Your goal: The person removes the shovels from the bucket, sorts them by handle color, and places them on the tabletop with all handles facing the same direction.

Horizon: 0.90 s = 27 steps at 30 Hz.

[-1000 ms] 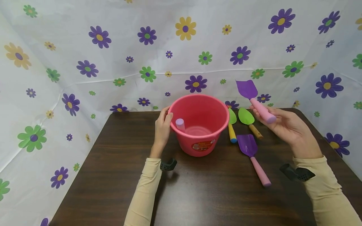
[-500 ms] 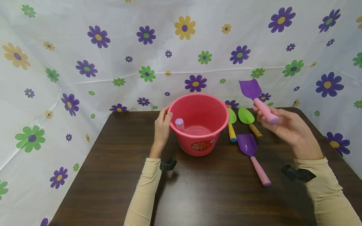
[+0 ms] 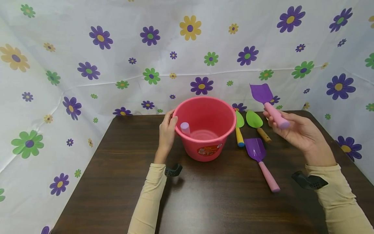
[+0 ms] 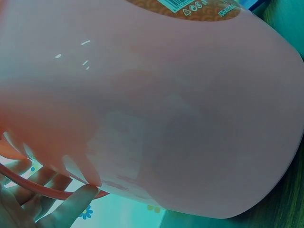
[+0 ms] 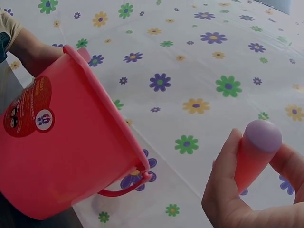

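Note:
In the head view, my left hand (image 3: pixel 167 133) grips the left rim of a pink bucket (image 3: pixel 204 152) that stands on the table. The left wrist view shows the fingers at the rim beside the bucket's thin red carrying handle (image 4: pixel 52 192). Inside the bucket, the rounded end of a pink-and-lilac handle (image 3: pixel 185 128) shows; whatever it belongs to is hidden. Raised to the right, my right hand (image 3: pixel 301 133) pinches the pink handle of a purple garden trowel (image 3: pixel 274 113), blade up. From the right wrist, only that trowel's handle (image 5: pixel 256 152) is visible between thumb and fingers.
Right of the bucket lie a green trowel with yellow handle (image 3: pixel 239 135), a green trowel with wooden handle (image 3: pixel 255 120) and another purple trowel (image 3: pixel 267 174). A flowered cloth (image 3: pixel 128 45) hangs behind the dark wooden table (image 3: pixel 122 195).
My right hand has shifted slightly to the right with the purple trowel, away from the bucket. The left hand stays on the rim, and the bucket stands where it was.

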Motion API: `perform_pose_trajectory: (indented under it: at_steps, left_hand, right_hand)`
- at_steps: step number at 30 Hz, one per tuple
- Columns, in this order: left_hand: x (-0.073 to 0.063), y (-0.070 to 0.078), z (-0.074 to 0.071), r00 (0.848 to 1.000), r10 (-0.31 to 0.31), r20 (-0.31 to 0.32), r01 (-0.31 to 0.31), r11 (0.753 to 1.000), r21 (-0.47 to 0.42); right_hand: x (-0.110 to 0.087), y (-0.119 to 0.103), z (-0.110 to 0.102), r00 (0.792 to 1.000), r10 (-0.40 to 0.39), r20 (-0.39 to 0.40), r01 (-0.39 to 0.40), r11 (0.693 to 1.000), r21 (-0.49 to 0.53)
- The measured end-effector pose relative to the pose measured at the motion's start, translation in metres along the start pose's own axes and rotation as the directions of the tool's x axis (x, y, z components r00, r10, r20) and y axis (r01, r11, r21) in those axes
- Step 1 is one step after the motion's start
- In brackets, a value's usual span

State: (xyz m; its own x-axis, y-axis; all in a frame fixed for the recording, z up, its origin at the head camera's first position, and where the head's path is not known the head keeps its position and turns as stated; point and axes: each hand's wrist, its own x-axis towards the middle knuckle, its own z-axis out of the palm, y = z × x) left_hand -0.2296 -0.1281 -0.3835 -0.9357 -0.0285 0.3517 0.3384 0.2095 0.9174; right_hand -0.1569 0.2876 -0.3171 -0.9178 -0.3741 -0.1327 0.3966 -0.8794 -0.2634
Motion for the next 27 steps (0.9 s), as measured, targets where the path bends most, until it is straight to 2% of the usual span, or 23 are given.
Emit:
perform_pose_trajectory:
  at_steps: [10, 19, 27]
  left_hand:
    - [-0.001, -0.001, 0.001, 1.0, -0.002, 0.003, 0.002, 1.0, -0.013]
    - [-0.002, -0.002, 0.001, 1.0, -0.005, 0.004, 0.005, 1.0, -0.025]
    - [-0.002, -0.001, 0.002, 1.0, 0.003, -0.002, -0.003, 1.0, -0.025]
  right_hand:
    - [-0.002, -0.001, -0.007, 0.998, 0.027, 0.06, -0.025, 0.999, -0.029]
    - [-0.006, -0.003, -0.013, 0.999, 0.029, 0.039, -0.027, 0.999, -0.04]
    - [-0.007, -0.004, -0.015, 0.993, 0.062, 0.098, -0.06, 0.998, -0.022]
